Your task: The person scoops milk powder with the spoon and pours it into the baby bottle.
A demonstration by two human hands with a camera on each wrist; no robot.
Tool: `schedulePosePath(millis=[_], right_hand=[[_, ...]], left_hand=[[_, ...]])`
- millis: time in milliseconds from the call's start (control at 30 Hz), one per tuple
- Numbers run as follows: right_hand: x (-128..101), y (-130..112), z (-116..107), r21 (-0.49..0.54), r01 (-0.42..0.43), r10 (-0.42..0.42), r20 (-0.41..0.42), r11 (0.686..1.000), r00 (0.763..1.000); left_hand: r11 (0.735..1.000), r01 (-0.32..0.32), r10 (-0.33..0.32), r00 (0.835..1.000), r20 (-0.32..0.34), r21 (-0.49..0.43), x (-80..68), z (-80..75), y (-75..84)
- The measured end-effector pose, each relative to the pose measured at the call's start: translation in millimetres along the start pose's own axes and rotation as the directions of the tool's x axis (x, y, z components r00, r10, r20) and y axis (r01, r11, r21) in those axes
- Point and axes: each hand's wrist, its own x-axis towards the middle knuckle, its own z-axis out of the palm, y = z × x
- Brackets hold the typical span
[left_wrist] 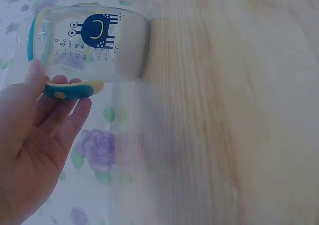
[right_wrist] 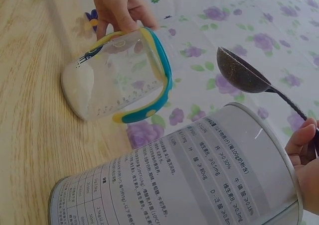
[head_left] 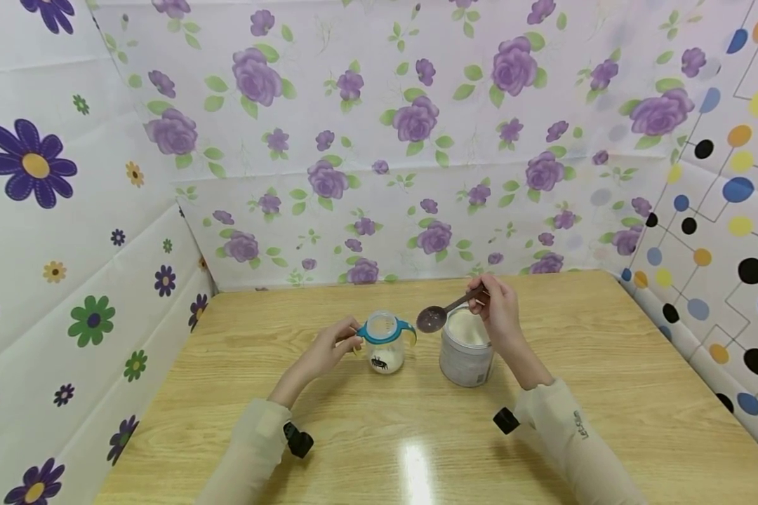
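Observation:
A clear baby bottle [head_left: 385,346] with a teal rim and yellow handles stands on the wooden table [head_left: 606,393], white powder in its bottom. My left hand [head_left: 331,348] grips its near handle [left_wrist: 74,89]; the bottle [left_wrist: 92,41] [right_wrist: 119,75] carries a blue cartoon print. To its right stands an open tin [head_left: 467,348] [right_wrist: 199,180] of white powder. My right hand [head_left: 499,312] pinches the stem of a dark scoop [head_left: 432,318] [right_wrist: 242,71], whose bowl hangs between the bottle's mouth and the tin's rim.
Floral sheets wall in the table at the back and left, a dotted one [head_left: 720,231] at the right. Both wrists carry small black cameras [head_left: 298,440] [head_left: 505,419].

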Motion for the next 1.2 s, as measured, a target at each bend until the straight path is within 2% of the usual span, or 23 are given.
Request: schedulePosePath(millis=[1200], right_hand=[[-0.2,-4.1,-7.4,-0.016,-0.005,0.004,-0.039,1.0,0.999]], left_hand=[[1.0,0.0,0.0,1.0,-0.002,0.005,-1.2,0.6,1.0]])
